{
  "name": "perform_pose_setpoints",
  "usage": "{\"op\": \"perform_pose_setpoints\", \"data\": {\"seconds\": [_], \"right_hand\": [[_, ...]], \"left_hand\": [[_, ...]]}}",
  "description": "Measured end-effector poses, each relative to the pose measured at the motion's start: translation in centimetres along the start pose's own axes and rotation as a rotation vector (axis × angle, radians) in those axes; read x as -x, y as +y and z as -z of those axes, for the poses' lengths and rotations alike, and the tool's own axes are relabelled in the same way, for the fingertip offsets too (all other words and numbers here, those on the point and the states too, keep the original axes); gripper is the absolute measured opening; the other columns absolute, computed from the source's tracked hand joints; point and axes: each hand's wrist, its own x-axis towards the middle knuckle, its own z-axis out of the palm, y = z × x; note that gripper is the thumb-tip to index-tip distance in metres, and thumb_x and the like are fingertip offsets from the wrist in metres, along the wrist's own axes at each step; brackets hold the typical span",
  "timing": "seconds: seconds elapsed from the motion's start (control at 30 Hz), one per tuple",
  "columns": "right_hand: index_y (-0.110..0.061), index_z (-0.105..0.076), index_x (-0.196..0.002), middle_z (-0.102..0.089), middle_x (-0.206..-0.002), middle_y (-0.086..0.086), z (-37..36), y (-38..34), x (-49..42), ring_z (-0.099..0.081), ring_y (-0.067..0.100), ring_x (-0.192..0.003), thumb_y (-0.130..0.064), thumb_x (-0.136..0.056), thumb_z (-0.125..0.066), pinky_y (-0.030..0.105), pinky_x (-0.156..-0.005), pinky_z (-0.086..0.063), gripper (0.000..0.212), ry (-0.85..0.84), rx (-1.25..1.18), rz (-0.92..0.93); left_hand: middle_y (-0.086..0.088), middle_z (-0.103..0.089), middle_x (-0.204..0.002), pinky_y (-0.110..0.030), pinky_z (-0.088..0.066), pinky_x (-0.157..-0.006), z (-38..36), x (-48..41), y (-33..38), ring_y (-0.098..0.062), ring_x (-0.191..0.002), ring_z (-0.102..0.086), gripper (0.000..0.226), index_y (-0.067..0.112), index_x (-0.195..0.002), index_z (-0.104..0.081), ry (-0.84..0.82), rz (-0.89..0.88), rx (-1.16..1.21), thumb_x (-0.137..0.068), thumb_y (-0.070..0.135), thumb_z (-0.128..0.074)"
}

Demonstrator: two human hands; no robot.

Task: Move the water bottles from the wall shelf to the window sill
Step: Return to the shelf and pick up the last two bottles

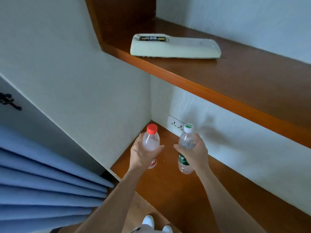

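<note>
The left hand (143,154) grips the red-capped bottle (151,140) around its middle, fingers behind it and thumb across the front. This clear bottle stands upright just left of the wall socket (176,124), its red cap (152,128) level with the socket's lower edge. A red-and-white label (154,161) shows below the hand; most of it is covered and its print is too small to read.

The right hand (196,152) holds the green-label bottle (186,142) the same way, thumb in front. The bottle is just below and right of the socket, tilted slightly, and its white cap (188,127), which has a green top, overlaps the socket's right end. Its green label (182,159) carries white characters, blurred beyond reading. The two bottles are near each other but apart.

Both are over the lower shelf (168,190), the wooden board under the socket; whether their bases touch it cannot be told.

Well above the socket, an upper shelf (235,78) bears a white remote control (175,46) lying face down with its battery bay open. A battery (152,38) shows there, its writing illegible. Far left of the socket hangs a blue curtain (42,182), with a black mark (10,100) on the wall above it.
</note>
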Motion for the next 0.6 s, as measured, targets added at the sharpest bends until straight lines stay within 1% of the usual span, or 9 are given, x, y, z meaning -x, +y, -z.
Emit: {"op": "perform_pose_setpoints", "data": {"seconds": [0.07,0.1,0.13,0.2,0.27,0.33,0.4,0.53,0.6], "right_hand": [[-0.030,-0.046,-0.134,-0.059,-0.124,-0.004,0.9,-1.2,0.5,-0.059,0.016,-0.113,-0.058,-0.066,-0.082,0.037,-0.090,-0.056,0.082,-0.024,-0.052,0.015],[-0.032,-0.046,-0.132,-0.059,-0.125,-0.004,1.4,-1.8,0.7,-0.059,0.016,-0.113,-0.059,-0.065,-0.082,0.041,-0.093,-0.056,0.080,-0.031,-0.080,0.030],[-0.035,-0.046,-0.127,-0.059,-0.124,-0.004,1.9,-2.5,1.0,-0.059,0.016,-0.112,-0.056,-0.066,-0.083,0.042,-0.092,-0.056,0.074,-0.030,-0.102,0.050],[-0.042,-0.045,-0.116,-0.061,-0.117,-0.005,3.0,-3.9,1.4,-0.061,0.016,-0.107,-0.046,-0.068,-0.085,0.041,-0.088,-0.058,0.063,-0.030,-0.154,0.079],[-0.040,-0.047,-0.113,-0.063,-0.111,-0.006,4.1,-5.2,1.8,-0.064,0.016,-0.103,-0.042,-0.067,-0.085,0.041,-0.084,-0.059,0.059,-0.047,-0.198,0.104],[-0.034,-0.050,-0.118,-0.063,-0.109,-0.006,4.8,-6.1,2.2,-0.064,0.014,-0.100,-0.040,-0.066,-0.084,0.040,-0.082,-0.059,0.062,-0.066,-0.225,0.136],[-0.031,-0.051,-0.122,-0.063,-0.108,-0.007,5.1,-6.6,2.8,-0.064,0.011,-0.099,-0.037,-0.069,-0.086,0.037,-0.081,-0.059,0.063,-0.083,-0.233,0.175],[-0.037,-0.048,-0.125,-0.062,-0.114,-0.010,4.2,-6.7,4.6,-0.064,0.011,-0.101,-0.049,-0.067,-0.084,0.033,-0.081,-0.060,0.070,-0.138,-0.235,0.224],[-0.041,-0.046,-0.122,-0.061,-0.113,-0.015,3.4,-6.7,5.5,-0.063,0.008,-0.100,-0.049,-0.069,-0.084,0.024,-0.077,-0.057,0.066,-0.185,-0.237,0.236]], "left_hand": [[-0.003,-0.056,-0.127,-0.038,-0.053,-0.086,0.9,0.5,1.7,-0.022,-0.113,-0.057,0.085,0.020,-0.141,-0.037,0.014,-0.012,0.056,-0.074,0.052,-0.078],[0.001,-0.056,-0.122,-0.035,-0.052,-0.084,1.2,0.8,2.5,-0.021,-0.110,-0.057,0.081,0.022,-0.139,-0.038,0.024,-0.022,0.094,-0.074,0.050,-0.078],[0.010,-0.055,-0.111,-0.028,-0.051,-0.079,1.6,1.1,3.3,-0.016,-0.104,-0.058,0.071,0.028,-0.132,-0.041,0.041,-0.043,0.130,-0.075,0.047,-0.079],[0.023,-0.051,-0.095,-0.013,-0.044,-0.067,2.3,1.9,4.9,-0.001,-0.088,-0.059,0.051,0.045,-0.108,-0.040,0.070,-0.082,0.181,-0.076,0.041,-0.080],[0.020,-0.055,-0.092,-0.007,-0.042,-0.057,2.9,2.5,6.2,0.008,-0.083,-0.060,0.046,0.051,-0.097,-0.042,0.080,-0.106,0.251,-0.077,0.036,-0.081],[0.017,-0.058,-0.093,-0.008,-0.044,-0.054,3.5,3.0,7.1,0.009,-0.085,-0.060,0.046,0.052,-0.097,-0.044,0.091,-0.136,0.304,-0.077,0.032,-0.082],[0.016,-0.058,-0.097,-0.009,-0.044,-0.058,4.1,3.5,7.5,-0.001,-0.087,-0.062,0.048,0.049,-0.102,-0.045,0.116,-0.153,0.332,-0.077,0.030,-0.081],[0.009,-0.060,-0.105,-0.017,-0.047,-0.069,5.6,5.3,6.9,-0.010,-0.096,-0.061,0.054,0.031,-0.121,-0.048,0.208,-0.155,0.372,-0.078,0.029,-0.080],[0.013,-0.059,-0.105,-0.016,-0.046,-0.070,6.5,6.4,6.3,-0.008,-0.096,-0.061,0.055,0.033,-0.121,-0.047,0.262,-0.136,0.383,-0.078,0.029,-0.080]]}}
